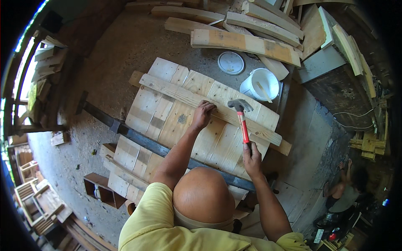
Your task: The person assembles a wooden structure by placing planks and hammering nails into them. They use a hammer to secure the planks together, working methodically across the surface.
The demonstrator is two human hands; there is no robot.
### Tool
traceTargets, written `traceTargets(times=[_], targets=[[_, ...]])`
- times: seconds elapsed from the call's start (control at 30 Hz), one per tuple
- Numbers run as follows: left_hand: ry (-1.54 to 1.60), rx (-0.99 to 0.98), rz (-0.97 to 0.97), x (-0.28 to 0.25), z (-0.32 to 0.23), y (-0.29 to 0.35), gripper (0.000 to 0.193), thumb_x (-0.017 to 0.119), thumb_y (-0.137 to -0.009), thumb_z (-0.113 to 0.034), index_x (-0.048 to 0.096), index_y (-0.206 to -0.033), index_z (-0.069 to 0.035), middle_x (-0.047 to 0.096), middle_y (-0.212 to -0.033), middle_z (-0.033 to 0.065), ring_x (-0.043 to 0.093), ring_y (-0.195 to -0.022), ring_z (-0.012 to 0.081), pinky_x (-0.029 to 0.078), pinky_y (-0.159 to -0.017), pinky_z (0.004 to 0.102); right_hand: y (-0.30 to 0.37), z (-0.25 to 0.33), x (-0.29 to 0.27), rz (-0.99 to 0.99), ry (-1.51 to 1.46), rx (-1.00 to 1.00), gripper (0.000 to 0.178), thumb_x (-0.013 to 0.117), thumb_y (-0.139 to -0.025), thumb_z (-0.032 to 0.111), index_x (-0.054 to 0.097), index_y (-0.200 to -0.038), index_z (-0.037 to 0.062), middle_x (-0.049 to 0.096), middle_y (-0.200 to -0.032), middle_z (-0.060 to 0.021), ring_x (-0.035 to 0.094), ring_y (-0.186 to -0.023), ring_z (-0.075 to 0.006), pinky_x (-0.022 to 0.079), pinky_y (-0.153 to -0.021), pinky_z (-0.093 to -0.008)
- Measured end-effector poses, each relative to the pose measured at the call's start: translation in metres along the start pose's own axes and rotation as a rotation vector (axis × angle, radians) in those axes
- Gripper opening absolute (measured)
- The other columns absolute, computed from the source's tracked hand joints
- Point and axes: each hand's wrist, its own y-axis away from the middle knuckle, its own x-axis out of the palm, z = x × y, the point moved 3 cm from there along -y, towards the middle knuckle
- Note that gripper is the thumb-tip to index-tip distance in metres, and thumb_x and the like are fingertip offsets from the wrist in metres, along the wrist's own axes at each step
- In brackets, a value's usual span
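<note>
My right hand (252,160) is wrapped round the lower handle of a claw hammer (243,125), which has a red handle and a grey head. The hammer's head is raised over a long wooden batten (176,90) that lies across a panel of joined planks (180,119). My left hand (204,113) is closed at the batten's near edge, fingertips pinched together; whatever they hold is too small or hidden to tell. A long dark metal bar clamp (142,140) crosses the panel on my side of the batten.
Beyond the panel stand a white bucket (250,86) with a stick in it and a round lid (231,62). Stacked boards (247,43) fill the far side. A wooden box (100,189) sits at left. Someone (347,188) sits by a motorcycle at lower right.
</note>
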Motion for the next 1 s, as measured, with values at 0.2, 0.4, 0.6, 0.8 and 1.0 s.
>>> traceTargets(times=[0.2,0.4,0.6,0.8,1.0], targets=[[0.025,0.013,-0.017,-0.005,0.005,0.003,0.013,0.065,-0.082,-0.003,0.069,-0.094,-0.002,0.070,-0.100,0.0104,0.061,-0.097,0.0311,0.050,-0.086,0.0388,-0.011,0.028,0.014,0.064,0.152,-0.031,0.040,0.052,-0.100,0.041,0.056,-0.100,0.0012,0.059,-0.070,-0.0199,0.060,-0.063,-0.0391,0.044,-0.058,-0.0432],[0.050,-0.005,-0.034,-0.002,0.004,0.005,0.016,0.067,-0.080,-0.003,0.070,-0.096,-0.003,0.070,-0.100,0.0105,0.061,-0.098,0.0308,0.051,-0.085,0.0388,-0.018,0.034,0.023,0.026,0.158,-0.046,0.040,0.052,-0.100,0.041,0.056,-0.097,0.0014,0.061,-0.071,-0.0224,0.062,-0.069,-0.0436,0.045,-0.060,-0.0466],[0.024,-0.014,-0.034,-0.001,0.007,0.008,0.015,0.067,-0.079,-0.003,0.070,-0.094,-0.004,0.070,-0.097,0.0100,0.061,-0.098,0.0311,0.051,-0.084,0.0390,-0.026,0.026,0.034,0.142,0.451,0.048,0.037,0.053,-0.100,0.038,0.053,-0.094,0.0016,0.061,-0.072,-0.0241,0.061,-0.071,-0.0468,0.045,-0.060,-0.0503],[0.028,0.004,0.001,0.001,0.011,0.006,0.019,0.065,-0.082,-0.008,0.070,-0.099,-0.005,0.070,-0.106,0.0090,0.059,-0.101,0.0295,0.049,-0.089,0.0381,-0.016,0.051,0.031,-0.020,0.183,-0.147,0.034,0.052,-0.100,0.037,0.052,-0.097,0.0034,0.061,-0.072,-0.0245,0.061,-0.072,-0.0471,0.045,-0.060,-0.0504],[0.028,0.018,0.015,0.001,0.013,0.007,0.025,0.061,-0.080,-0.001,0.070,-0.103,-0.005,0.069,-0.108,0.0109,0.059,-0.102,0.0314,0.049,-0.090,0.0384,-0.023,0.016,0.034,0.105,0.423,0.005,0.033,0.053,-0.099,0.036,0.052,-0.097,0.0034,0.062,-0.074,-0.0258,0.060,-0.073,-0.0489,0.044,-0.060,-0.0522]])
